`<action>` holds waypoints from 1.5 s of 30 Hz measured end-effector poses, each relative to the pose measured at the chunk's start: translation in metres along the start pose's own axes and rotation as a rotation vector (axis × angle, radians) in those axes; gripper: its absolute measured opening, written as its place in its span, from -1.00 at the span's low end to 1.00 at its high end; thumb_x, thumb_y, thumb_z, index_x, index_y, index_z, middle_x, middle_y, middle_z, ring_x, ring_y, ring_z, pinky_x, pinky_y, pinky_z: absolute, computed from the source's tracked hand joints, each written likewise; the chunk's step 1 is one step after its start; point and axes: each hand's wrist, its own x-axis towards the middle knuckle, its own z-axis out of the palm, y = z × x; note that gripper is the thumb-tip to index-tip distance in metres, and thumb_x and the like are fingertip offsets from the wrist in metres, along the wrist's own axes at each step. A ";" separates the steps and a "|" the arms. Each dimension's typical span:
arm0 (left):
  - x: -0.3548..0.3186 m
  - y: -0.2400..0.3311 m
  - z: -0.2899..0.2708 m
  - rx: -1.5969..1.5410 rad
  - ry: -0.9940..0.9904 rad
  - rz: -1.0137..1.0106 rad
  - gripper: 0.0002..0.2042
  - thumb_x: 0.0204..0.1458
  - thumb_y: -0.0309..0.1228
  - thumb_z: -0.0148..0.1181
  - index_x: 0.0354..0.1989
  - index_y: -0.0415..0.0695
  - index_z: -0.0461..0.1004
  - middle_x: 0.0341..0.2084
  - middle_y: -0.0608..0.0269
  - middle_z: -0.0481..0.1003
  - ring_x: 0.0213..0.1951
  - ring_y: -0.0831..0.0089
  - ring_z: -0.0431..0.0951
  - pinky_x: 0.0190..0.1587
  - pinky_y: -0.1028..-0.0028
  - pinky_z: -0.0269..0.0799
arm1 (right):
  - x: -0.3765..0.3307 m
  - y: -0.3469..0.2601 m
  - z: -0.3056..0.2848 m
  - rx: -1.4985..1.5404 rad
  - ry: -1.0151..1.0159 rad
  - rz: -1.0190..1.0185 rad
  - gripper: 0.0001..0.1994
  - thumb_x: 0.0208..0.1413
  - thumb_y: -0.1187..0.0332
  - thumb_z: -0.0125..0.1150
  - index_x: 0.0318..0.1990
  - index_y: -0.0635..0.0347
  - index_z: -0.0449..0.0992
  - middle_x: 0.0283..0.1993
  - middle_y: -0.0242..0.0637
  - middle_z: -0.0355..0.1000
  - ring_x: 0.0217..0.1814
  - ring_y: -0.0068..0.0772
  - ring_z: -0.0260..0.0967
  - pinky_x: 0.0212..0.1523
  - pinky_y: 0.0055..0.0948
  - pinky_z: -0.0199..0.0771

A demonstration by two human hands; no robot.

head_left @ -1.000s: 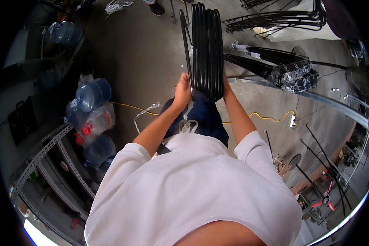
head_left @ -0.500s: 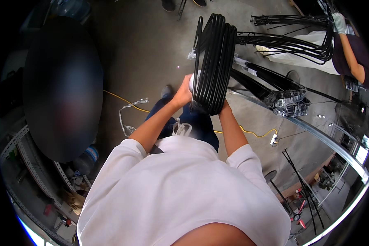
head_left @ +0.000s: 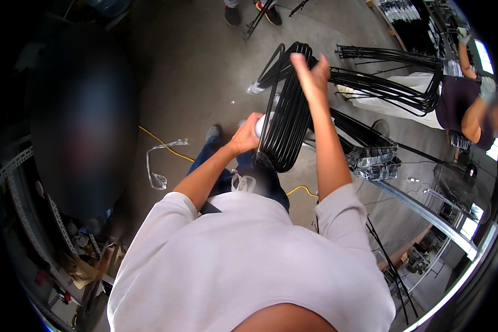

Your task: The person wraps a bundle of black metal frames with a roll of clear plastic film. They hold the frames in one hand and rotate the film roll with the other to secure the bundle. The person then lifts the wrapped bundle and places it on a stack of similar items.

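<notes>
A bundle of bent black metal rods (head_left: 286, 124) stands in front of my body, its rounded loops side by side. On its left side my left hand (head_left: 246, 135) is closed round a white roll (head_left: 262, 126), partly hidden by the fingers and the rods. Clear plastic film (head_left: 264, 159) clings to the bundle's lower near corner. Over the bundle's upper right edge, my right hand (head_left: 314, 80) is raised with thumb and fingers apart, slightly blurred, holding nothing. Whether it touches the rods I cannot tell. More film (head_left: 254, 88) wraps the far left end.
To the right lie film-wrapped black rods (head_left: 371, 155) beside a metal rail (head_left: 420, 205). Beyond, a gloved co-worker (head_left: 454, 105) stands near more bent black frames (head_left: 393, 88). A yellow cable (head_left: 174, 150) and a plastic scrap (head_left: 157, 180) lie on the floor. Shelving (head_left: 27, 221) stands at left.
My right hand has come up from below the bundle to its upper right side, opening. My left hand stays at the white roll. The bundle sits slightly lower in view; the co-worker's arms have moved.
</notes>
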 end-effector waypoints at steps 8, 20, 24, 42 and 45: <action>-0.002 -0.002 0.000 -0.040 0.064 -0.044 -0.48 -0.25 -0.41 0.21 -0.07 -0.17 0.15 -0.23 0.00 0.34 -0.10 0.20 0.34 -0.01 0.43 0.19 | 0.014 -0.038 0.039 -0.568 0.024 0.248 -0.04 -0.38 0.00 0.20 0.21 0.14 -0.14 0.12 0.28 -0.07 0.15 0.24 -0.08 0.02 0.13 0.01; -0.008 -0.021 0.016 -0.123 0.132 0.041 -0.43 -0.39 -0.40 0.28 -0.11 -0.20 0.19 -0.21 -0.04 0.29 -0.05 0.11 0.29 0.00 0.36 0.16 | -0.096 -0.007 0.038 -0.588 0.007 -0.083 -0.03 -0.38 0.08 0.19 0.26 -0.01 -0.21 0.23 0.37 -0.38 0.22 0.40 -0.30 0.10 0.20 -0.22; -0.010 -0.025 0.012 -0.028 0.166 0.151 -0.52 -0.26 -0.36 0.18 -0.12 -0.22 0.20 -0.23 -0.06 0.28 -0.10 0.03 0.27 -0.04 0.29 0.17 | -0.134 0.013 0.007 -0.403 -0.242 -0.386 -0.14 -0.28 -0.03 0.25 0.24 -0.27 -0.07 0.26 0.31 -0.41 0.29 0.41 -0.53 0.12 0.33 -0.37; -0.019 -0.022 0.007 -0.020 0.258 0.118 -0.50 -0.27 -0.31 0.15 -0.09 -0.11 0.16 -0.22 -0.04 0.26 -0.09 0.00 0.26 -0.05 0.26 0.18 | -0.152 0.000 -0.010 -1.189 -0.819 -2.101 -0.32 -0.27 0.16 0.14 0.11 0.06 0.10 0.08 -0.34 0.10 0.19 -0.32 -0.06 0.25 -0.19 -0.21; -0.017 -0.020 0.008 0.003 0.300 0.099 -0.50 -0.27 -0.32 0.15 -0.09 -0.11 0.18 -0.22 -0.02 0.28 -0.09 0.02 0.27 -0.04 0.29 0.19 | -0.153 -0.008 -0.006 -1.224 -0.913 -2.124 -0.38 -0.32 0.18 0.18 0.01 0.11 0.20 -0.01 -0.35 0.18 0.11 -0.38 0.05 0.19 -0.30 -0.08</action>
